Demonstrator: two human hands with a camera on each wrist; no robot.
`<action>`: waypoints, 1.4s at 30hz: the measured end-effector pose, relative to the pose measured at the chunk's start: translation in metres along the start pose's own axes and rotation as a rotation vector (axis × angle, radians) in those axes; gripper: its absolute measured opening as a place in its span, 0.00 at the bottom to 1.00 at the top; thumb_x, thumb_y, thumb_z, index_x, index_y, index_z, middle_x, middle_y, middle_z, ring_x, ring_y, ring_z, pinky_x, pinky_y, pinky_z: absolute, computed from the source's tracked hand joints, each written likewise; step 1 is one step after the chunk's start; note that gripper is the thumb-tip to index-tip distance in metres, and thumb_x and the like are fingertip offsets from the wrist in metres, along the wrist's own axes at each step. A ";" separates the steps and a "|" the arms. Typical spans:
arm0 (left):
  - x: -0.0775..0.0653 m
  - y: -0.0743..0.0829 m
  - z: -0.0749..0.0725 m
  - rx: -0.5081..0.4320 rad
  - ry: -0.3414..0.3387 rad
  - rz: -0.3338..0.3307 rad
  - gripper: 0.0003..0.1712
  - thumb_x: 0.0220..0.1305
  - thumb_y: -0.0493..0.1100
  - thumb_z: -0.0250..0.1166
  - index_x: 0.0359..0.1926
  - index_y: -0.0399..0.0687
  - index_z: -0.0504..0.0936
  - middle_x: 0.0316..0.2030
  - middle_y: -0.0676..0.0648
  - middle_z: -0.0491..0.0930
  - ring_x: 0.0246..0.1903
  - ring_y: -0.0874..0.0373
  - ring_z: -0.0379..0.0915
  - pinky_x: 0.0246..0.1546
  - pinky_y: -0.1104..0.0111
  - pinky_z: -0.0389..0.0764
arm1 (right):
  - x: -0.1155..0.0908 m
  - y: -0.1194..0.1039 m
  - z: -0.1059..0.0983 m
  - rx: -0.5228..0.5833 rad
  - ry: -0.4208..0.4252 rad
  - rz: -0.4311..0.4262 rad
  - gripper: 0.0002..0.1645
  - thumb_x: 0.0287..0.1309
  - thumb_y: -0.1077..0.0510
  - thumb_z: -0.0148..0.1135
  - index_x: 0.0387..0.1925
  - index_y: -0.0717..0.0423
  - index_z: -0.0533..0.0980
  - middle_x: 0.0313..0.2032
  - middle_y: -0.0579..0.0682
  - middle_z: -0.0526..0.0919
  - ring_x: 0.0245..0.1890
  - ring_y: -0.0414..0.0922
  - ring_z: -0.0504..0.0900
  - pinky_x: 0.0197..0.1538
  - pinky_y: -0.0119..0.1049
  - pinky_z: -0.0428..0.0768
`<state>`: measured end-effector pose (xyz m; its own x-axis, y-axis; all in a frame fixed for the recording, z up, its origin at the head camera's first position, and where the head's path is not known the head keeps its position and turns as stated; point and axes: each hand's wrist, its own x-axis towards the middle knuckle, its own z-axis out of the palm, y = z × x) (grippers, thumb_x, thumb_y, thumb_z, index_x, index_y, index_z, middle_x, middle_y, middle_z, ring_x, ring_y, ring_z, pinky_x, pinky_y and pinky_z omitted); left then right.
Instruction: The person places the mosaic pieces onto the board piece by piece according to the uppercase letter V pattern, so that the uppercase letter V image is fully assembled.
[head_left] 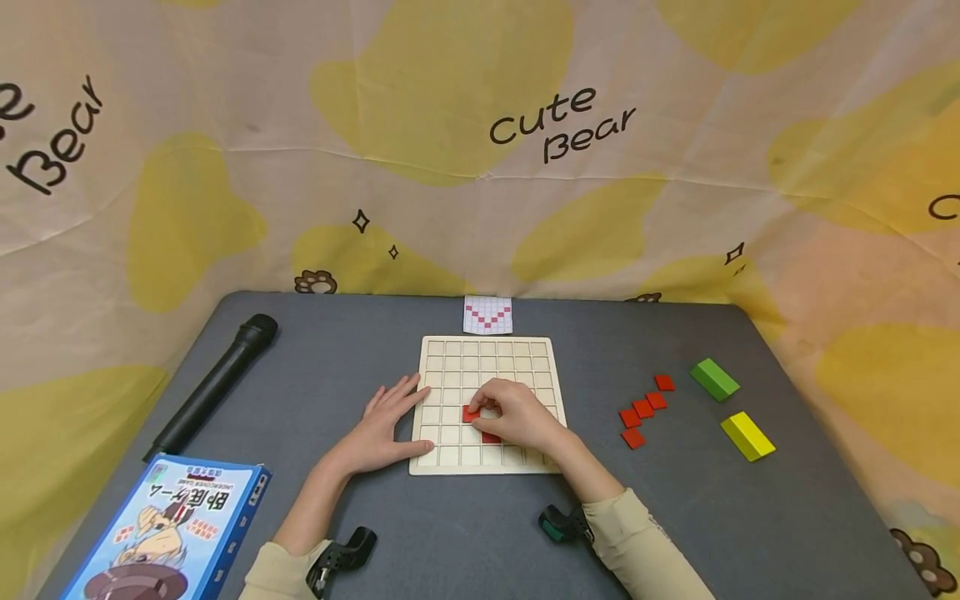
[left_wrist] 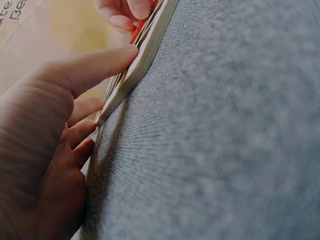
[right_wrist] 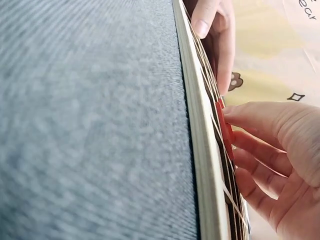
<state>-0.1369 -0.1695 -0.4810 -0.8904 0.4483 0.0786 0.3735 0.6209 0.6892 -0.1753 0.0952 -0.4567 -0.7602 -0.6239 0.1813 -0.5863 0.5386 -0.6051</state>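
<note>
A pale square board [head_left: 525,364] with a grid of square recesses lies on the grey table. My right hand [head_left: 517,417] is over its middle, thumb and index finger pinching a small red square tile [head_left: 470,414] at the grid; the right wrist view shows the thumb against the red edge [right_wrist: 226,127]. A second red tile [head_left: 491,438] sits in the grid just below, partly covered by that hand. On the board's left edge rests my left hand [head_left: 378,429], fingers spread, with thumb [left_wrist: 112,62] and fingertips on the rim.
Several loose red tiles [head_left: 642,408] lie right of the board, beside a green block [head_left: 715,379] and a yellow block [head_left: 747,436]. A card with a pink grid pattern [head_left: 487,315] is behind the board. At left are a black microphone [head_left: 210,383] and a blue box [head_left: 172,525].
</note>
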 end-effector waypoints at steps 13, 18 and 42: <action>0.000 0.001 0.000 -0.012 0.010 -0.002 0.48 0.56 0.55 0.71 0.72 0.40 0.63 0.74 0.39 0.50 0.74 0.42 0.41 0.70 0.43 0.35 | -0.006 0.002 -0.002 0.045 0.021 0.022 0.07 0.57 0.58 0.69 0.39 0.49 0.83 0.37 0.40 0.83 0.38 0.38 0.78 0.45 0.34 0.77; 0.001 0.001 0.001 -0.025 0.026 -0.008 0.46 0.57 0.53 0.71 0.71 0.40 0.64 0.74 0.40 0.51 0.74 0.42 0.42 0.70 0.44 0.36 | -0.019 0.009 -0.016 0.086 0.073 0.043 0.05 0.59 0.58 0.67 0.38 0.49 0.84 0.35 0.38 0.82 0.37 0.39 0.78 0.43 0.36 0.79; 0.004 -0.003 0.004 -0.008 0.071 0.001 0.38 0.64 0.49 0.66 0.70 0.39 0.66 0.72 0.37 0.57 0.72 0.39 0.46 0.68 0.40 0.41 | -0.122 0.079 -0.103 -0.152 0.135 0.232 0.11 0.56 0.62 0.70 0.41 0.50 0.83 0.41 0.42 0.84 0.42 0.43 0.79 0.46 0.44 0.79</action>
<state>-0.1404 -0.1671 -0.4853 -0.9064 0.4021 0.1294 0.3722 0.6156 0.6946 -0.1580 0.2726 -0.4468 -0.9029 -0.3993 0.1592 -0.4204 0.7428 -0.5211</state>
